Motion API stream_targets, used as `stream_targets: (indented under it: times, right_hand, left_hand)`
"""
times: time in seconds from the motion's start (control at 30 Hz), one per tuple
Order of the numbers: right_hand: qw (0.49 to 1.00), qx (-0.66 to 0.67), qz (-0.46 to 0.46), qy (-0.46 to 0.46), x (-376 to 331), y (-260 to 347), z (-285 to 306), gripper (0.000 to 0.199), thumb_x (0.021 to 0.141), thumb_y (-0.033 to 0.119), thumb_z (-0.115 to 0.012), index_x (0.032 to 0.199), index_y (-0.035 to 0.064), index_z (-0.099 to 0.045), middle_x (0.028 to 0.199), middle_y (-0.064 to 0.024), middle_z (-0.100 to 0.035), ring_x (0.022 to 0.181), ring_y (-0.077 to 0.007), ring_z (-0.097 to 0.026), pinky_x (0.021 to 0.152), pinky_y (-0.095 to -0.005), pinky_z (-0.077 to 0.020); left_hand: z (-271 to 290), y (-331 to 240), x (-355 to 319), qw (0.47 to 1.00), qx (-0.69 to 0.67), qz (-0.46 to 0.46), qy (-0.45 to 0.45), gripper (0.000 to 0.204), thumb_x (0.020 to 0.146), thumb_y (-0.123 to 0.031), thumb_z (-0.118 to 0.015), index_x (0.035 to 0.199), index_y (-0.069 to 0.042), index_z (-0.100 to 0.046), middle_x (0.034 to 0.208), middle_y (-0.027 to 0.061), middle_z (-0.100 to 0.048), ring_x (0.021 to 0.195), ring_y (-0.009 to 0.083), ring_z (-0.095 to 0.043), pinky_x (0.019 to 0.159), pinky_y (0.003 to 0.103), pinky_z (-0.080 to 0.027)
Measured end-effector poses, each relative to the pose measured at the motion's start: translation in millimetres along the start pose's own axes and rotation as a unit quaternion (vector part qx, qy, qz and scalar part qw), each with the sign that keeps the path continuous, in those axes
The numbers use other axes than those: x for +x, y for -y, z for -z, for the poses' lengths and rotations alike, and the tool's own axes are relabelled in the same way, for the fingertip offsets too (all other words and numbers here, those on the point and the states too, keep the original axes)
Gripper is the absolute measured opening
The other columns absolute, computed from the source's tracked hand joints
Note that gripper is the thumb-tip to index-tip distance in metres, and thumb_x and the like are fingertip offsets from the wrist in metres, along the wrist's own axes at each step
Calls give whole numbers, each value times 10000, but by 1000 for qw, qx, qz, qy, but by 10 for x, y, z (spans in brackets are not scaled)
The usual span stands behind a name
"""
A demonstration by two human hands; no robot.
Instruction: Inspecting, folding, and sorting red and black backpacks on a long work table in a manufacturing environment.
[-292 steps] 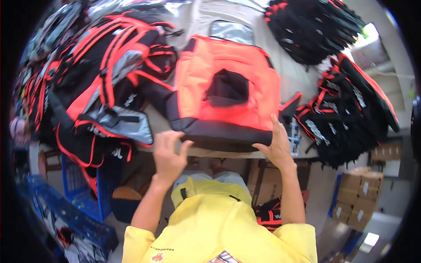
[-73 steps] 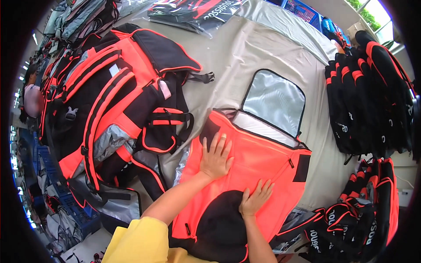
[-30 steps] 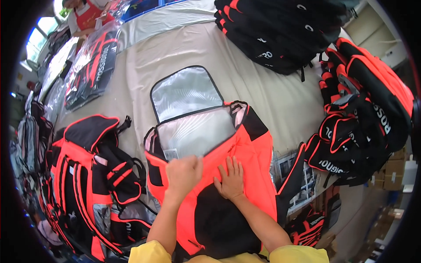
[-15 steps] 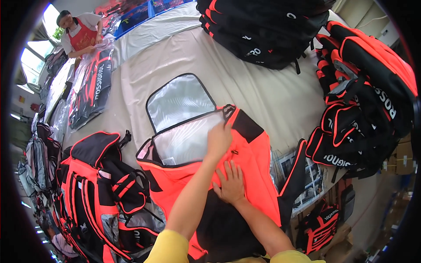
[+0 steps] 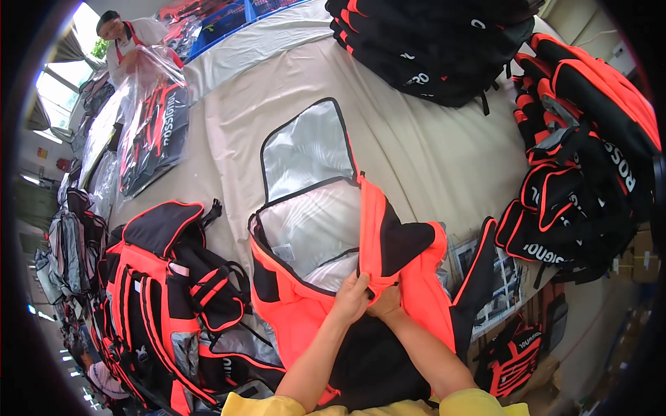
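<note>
Your forearms reach over the black panel (image 5: 378, 360) of an orange and black bag (image 5: 305, 322) at the lower middle of the frame; it lies on the cloth-covered table (image 5: 444, 166), mouth toward the top. Your left hand (image 5: 352, 299) pinches the orange edge of the opening, while your right hand (image 5: 390, 301) is just beside it, against bunched orange cloth; its fingers are hidden, so what they grasp cannot be told. The step in hand looks like working that front edge, and the next move seems to call for a steady hold, both hands together, so the soft folds don't crumple. Past your hands, the pale lining (image 5: 319, 215) shows a white label (image 5: 283, 252), and the silver flap (image 5: 305, 152) lies back on the table. A similar backpack (image 5: 149, 298) lies at the lower left; stacked bags (image 5: 596, 173) crowd the right. Farther off, black bags (image 5: 423, 52) pile at the upper right, and a co-worker (image 5: 149, 31) handles a plastic-wrapped bag (image 5: 149, 135) at the upper left.
</note>
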State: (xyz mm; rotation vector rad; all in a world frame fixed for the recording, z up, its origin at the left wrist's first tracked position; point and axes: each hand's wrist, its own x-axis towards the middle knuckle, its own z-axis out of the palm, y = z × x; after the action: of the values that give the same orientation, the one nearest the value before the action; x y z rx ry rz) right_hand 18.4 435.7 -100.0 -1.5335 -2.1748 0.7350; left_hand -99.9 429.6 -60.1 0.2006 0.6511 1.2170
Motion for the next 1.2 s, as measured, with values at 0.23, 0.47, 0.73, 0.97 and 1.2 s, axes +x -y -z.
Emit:
stream_targets:
  times: [0.23, 0.47, 0.73, 0.97, 1.2]
  right_hand:
    - [999, -38, 11, -21, -35, -22, 75, 706, 940, 546, -567, 1532, 162, -538, 1621, -133, -498, 1509, -369, -415, 1263, -591, -216]
    - [997, -69, -17, 13, 21, -45, -51, 702, 960, 582, -522, 1559, 217, -530, 1664, -97, -459, 1586, -350, -287, 1296, -598, -138]
    - [994, 104, -35, 5, 103, 197, 81, 655, 925, 532, -628, 1442, 131, -602, 1529, -126, -571, 1502, -369, -400, 1272, -601, -204]
    - [998, 31, -58, -21, -11, -321, -75, 500, 967, 429, -648, 1343, 100, -647, 1326, -170, -668, 1271, -338, -587, 1082, -496, -435]
    - [989, -136, -45, 41, -33, -243, 144, 437, 959, 406, -676, 1257, 87, -669, 1155, -191, -702, 1088, -360, -652, 959, -502, -494]
  left_hand:
    - [-84, 60, 66, 1000, -19, -5, -6, 425, 1132, -223, -543, 1503, -16, -542, 1506, 119, -614, 1381, 249, -588, 1188, 425, -438]
    - [-278, -92, 103, 996, 43, -65, -33, 526, 1135, -336, -531, 1538, -1, -498, 1535, 111, -593, 1413, 258, -565, 1214, 427, -410]
    - [-504, -294, 735, 978, 167, 1, -125, 661, 1101, -504, -511, 1311, 105, -663, 1283, 221, -745, 1136, 359, -703, 985, 434, -516]
    - [-1290, 19, 601, 855, 426, -122, -269, 425, 1065, -396, -565, 1010, -2, -714, 965, 283, -698, 951, 513, -660, 814, 565, -498]
    - [-1217, 114, 632, 843, 440, -173, -256, 376, 1072, -354, -564, 1067, -21, -739, 1058, 255, -712, 986, 500, -663, 840, 566, -514]
